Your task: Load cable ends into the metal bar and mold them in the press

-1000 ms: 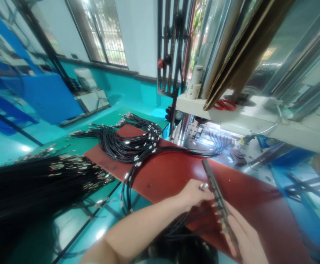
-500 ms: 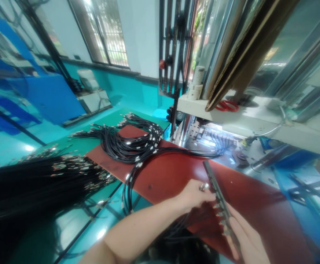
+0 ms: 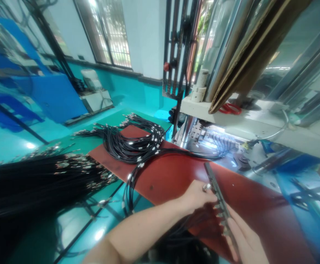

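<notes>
My left hand point(image 3: 197, 196) is closed, with a small metal connector point(image 3: 206, 187) showing between its fingers, at the left edge of a dark metal bar point(image 3: 213, 179). My right hand point(image 3: 245, 234) grips the lower part of this long, narrow bar, which is tilted over the red board point(image 3: 173, 176). Several small metal pieces point(image 3: 219, 214) stick out along the bar's left side. Below my left forearm, black cables point(image 3: 176, 231) hang in shadow; where they join the bar is hard to make out.
Coiled black cables point(image 3: 127, 146) with metal ends lie on the red board and green table point(image 3: 107, 119). A thick cable bundle point(image 3: 44, 183) lies at the left. Behind the board stands a press with a lit lower plate point(image 3: 212, 141), cables running into it, and a white platen point(image 3: 258, 119) above.
The whole view has shifted slightly right and down. Both hands keep nearly the same pose on the connector and the bar.
</notes>
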{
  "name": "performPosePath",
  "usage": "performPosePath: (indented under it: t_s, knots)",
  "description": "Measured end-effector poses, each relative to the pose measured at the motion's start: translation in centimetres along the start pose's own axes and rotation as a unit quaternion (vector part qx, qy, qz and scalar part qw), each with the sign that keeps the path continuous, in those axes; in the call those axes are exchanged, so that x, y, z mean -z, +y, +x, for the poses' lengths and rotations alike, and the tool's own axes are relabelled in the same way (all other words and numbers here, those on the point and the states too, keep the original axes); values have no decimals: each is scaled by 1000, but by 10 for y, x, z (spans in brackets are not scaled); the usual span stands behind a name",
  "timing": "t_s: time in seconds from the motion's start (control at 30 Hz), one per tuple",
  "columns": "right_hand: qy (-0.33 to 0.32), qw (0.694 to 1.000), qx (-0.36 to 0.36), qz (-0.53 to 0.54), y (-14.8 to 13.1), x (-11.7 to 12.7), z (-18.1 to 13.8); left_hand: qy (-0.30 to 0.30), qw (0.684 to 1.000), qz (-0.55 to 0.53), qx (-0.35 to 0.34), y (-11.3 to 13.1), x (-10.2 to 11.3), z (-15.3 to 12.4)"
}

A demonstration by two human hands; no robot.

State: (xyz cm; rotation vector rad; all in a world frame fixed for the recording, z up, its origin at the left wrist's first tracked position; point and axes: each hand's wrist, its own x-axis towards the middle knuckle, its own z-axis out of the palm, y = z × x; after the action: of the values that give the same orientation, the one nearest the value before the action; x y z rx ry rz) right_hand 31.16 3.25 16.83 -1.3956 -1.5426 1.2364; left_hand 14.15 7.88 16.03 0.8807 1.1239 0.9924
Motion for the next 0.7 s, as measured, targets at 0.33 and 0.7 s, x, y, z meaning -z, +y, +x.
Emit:
performPosePath:
  t_s: [0.33, 0.7]
  knots:
    - [-46, 998, -29, 23, -10, 4, -2, 68, 989, 40, -121, -7, 7, -17]
    - [-58, 996, -62, 36, 10, 13, -1, 44, 997, 43, -48, -3, 10, -11]
